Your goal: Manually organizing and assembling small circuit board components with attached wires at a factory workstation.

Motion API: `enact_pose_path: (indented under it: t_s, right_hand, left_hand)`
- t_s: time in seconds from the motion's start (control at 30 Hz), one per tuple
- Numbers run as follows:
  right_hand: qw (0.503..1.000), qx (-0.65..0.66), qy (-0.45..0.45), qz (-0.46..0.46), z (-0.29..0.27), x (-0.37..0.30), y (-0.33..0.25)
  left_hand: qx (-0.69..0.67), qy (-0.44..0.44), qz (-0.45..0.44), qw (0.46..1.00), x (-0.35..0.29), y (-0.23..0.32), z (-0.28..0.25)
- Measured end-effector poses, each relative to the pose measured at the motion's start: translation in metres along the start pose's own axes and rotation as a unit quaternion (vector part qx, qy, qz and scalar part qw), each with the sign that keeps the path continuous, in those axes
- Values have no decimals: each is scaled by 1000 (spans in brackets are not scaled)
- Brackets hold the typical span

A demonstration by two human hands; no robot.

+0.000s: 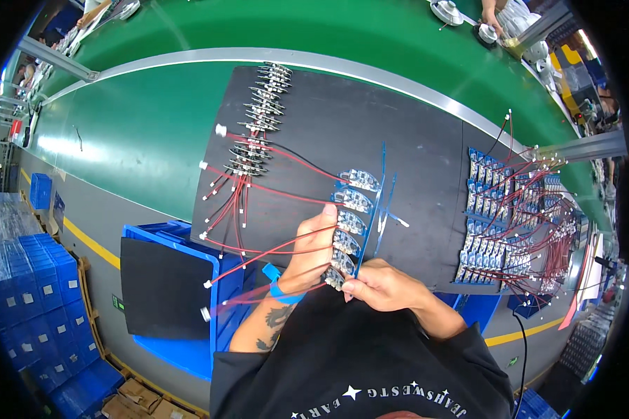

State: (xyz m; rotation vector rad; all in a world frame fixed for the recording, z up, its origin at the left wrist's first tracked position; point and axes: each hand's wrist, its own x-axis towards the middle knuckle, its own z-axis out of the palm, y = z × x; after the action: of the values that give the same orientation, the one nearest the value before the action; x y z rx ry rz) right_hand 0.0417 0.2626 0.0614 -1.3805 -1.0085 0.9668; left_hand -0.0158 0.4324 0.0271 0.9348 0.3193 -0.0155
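Note:
A panel of several small blue circuit boards [351, 222] is held in front of me, joined along a narrow blue edge strip [372, 230]. My left hand [312, 244] is closed on the boards' left side, where red and black wires run out to white plugs. My right hand [381, 285] pinches the panel's near end by the edge strip. A blue wrist strap [279, 283] is on my left wrist. Loose blue strips [387, 216] lie on the black mat [426, 174] just right of the panel.
A row of separated boards [265, 105] stands at the mat's far left, wires trailing nearer. Wired board panels [493, 209] lie in rows at the right. A blue crate [220, 279] with a black sheet stands left. A metal rail [272, 54] borders the green table [140, 140]; another person's hand [490, 15] is far right.

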Motion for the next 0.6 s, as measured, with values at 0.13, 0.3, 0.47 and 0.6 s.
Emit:
enact_pose_path:
  t_s: [0.13, 0.3, 0.47, 0.6]
  right_hand:
    - [991, -17, 132, -11, -4, 6, 11]
    - [980, -6, 194, 33, -5, 8, 14]
    - [974, 150, 166, 31, -2, 12, 21]
    - [965, 155, 207, 49, -10, 26, 47]
  left_hand:
    - [-1, 74, -31, 997, -2, 1, 13]
    - [29, 70, -80, 994, -5, 18, 20]
    - [-120, 70, -148, 979, 4, -14, -8]
    - [62, 89, -42, 993, 7, 2, -1]
